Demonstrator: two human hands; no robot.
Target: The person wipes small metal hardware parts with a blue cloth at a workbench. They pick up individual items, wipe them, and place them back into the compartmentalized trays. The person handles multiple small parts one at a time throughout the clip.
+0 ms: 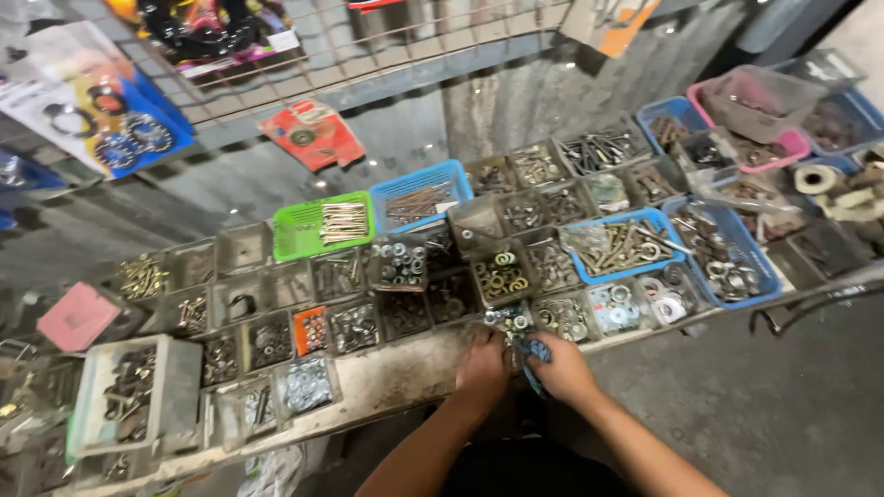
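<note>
Here, low in the frame's centre, the left hand (482, 368) and right hand (560, 368) both close their grip on a crumpled blue plastic bag (534, 354) between them, beside a small tray of steel nuts (509, 319) on the desk (396, 377).

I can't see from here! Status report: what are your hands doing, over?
Left hand at small tray of washers. Right hand gripping blue bag. Bench crowded with hardware bins; nothing blocking.

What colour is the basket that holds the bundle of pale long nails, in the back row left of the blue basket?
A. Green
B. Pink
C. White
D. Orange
A: the green basket holds the pale nails, just left of the blue basket.
</note>
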